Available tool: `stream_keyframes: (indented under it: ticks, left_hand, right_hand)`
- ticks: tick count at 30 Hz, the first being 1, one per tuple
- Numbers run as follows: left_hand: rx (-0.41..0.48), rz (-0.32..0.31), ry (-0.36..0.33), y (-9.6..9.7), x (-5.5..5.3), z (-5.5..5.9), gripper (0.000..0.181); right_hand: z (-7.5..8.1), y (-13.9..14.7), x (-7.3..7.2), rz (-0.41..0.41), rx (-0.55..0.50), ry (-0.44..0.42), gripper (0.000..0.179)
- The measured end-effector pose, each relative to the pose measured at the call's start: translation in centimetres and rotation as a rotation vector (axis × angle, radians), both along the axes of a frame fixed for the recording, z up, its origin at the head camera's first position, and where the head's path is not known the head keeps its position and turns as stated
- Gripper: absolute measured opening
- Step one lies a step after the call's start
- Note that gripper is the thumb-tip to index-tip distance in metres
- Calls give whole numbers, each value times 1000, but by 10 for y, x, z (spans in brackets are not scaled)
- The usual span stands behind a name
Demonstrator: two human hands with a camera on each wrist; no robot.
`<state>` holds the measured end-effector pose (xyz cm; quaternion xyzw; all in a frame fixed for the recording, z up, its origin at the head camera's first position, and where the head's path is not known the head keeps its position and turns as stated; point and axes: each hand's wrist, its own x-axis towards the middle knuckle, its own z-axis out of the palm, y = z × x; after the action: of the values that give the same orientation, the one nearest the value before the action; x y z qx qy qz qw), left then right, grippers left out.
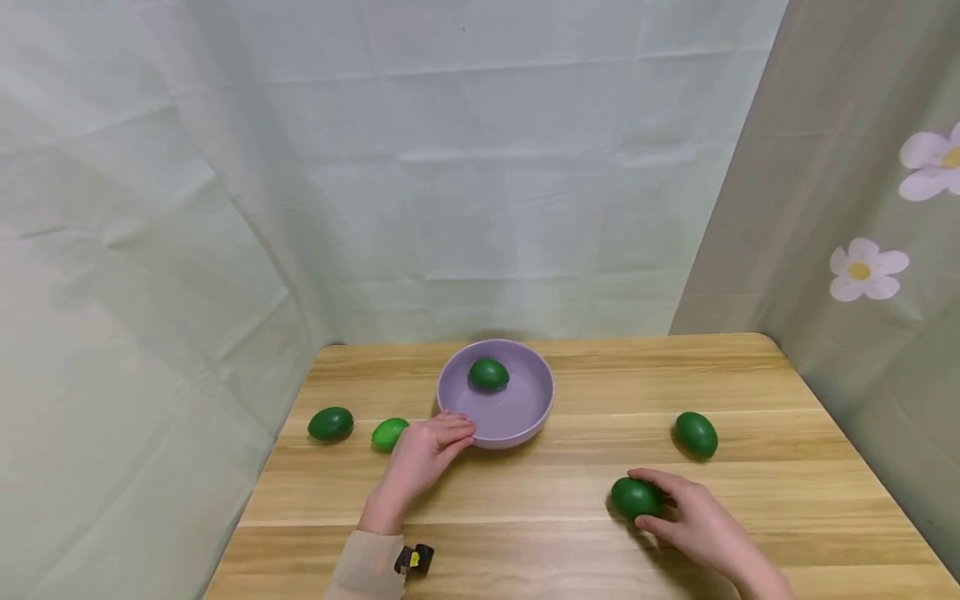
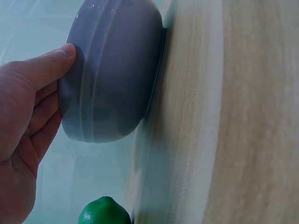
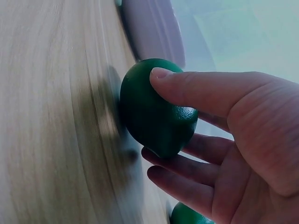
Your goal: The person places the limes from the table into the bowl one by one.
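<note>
On the near right part of the wooden table (image 1: 540, 533), the right hand (image 1: 701, 517) pinches a dark green fruit (image 1: 632, 497) between thumb and fingers; whether the fruit touches the wood is hard to tell. Just beyond lies a second dark fruit (image 1: 696, 435). Across to the left, the left hand (image 1: 422, 450) pinches the near-left rim of a purple bowl (image 1: 513, 414), which holds one green fruit (image 1: 488, 374). Beside that hand sits a brighter green fruit (image 1: 387, 435), with another dark one (image 1: 331, 424) farther left. Pale cloth (image 1: 510, 183) hangs behind.
</note>
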<state>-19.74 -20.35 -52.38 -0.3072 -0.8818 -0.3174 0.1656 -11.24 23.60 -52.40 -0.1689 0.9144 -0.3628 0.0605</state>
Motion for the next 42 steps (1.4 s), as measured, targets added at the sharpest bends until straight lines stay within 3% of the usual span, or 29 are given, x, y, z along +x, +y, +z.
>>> stream_keyframes:
  ticks: [10, 18, 25, 42]
  left_hand:
    - [6, 2, -10, 1, 1, 2, 21]
    - [6, 8, -16, 1, 0, 1, 20]
    - [10, 9, -21, 1, 0, 0, 20]
    - [2, 12, -15, 1, 1, 1, 20]
  right_hand:
    - [0, 0, 0, -14, -10, -13, 59]
    - [1, 1, 0, 7, -3, -4, 71]
    - [1, -1, 1, 6, -7, 6, 60]
    - [2, -2, 0, 8, 2, 6, 58]
